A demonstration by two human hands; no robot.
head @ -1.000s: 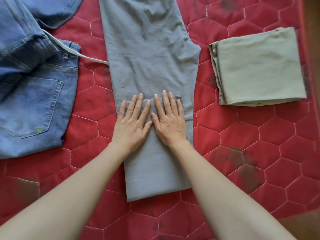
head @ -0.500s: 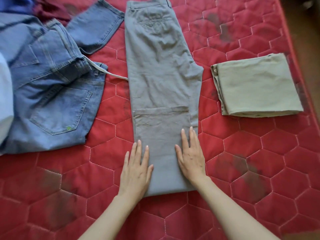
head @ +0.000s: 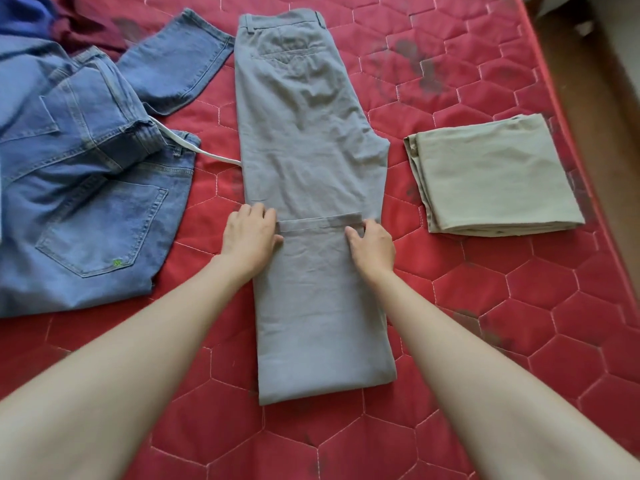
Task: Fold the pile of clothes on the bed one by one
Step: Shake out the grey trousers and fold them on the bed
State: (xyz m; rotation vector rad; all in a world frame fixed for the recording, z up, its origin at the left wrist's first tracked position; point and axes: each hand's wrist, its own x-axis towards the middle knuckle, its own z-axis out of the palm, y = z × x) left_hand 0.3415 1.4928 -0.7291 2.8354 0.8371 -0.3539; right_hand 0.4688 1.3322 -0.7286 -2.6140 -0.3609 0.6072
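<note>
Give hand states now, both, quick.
Left hand: grips the grey trousers at the folded hem's left edge.
Right hand: grips the hem's right edge.

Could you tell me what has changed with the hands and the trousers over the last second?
Both hands left the middle of the folded flap, slid toward the person, then went out to the hem's two ends: the left hand and right hand now grip the grey trousers there. The trousers, jeans and folded khaki garment lie as before.

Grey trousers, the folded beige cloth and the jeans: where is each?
Grey trousers (head: pixel 304 133): head view, upper leg.
Folded beige cloth (head: pixel 491 174): head view, top face.
Jeans (head: pixel 100 223): head view, back pocket.
</note>
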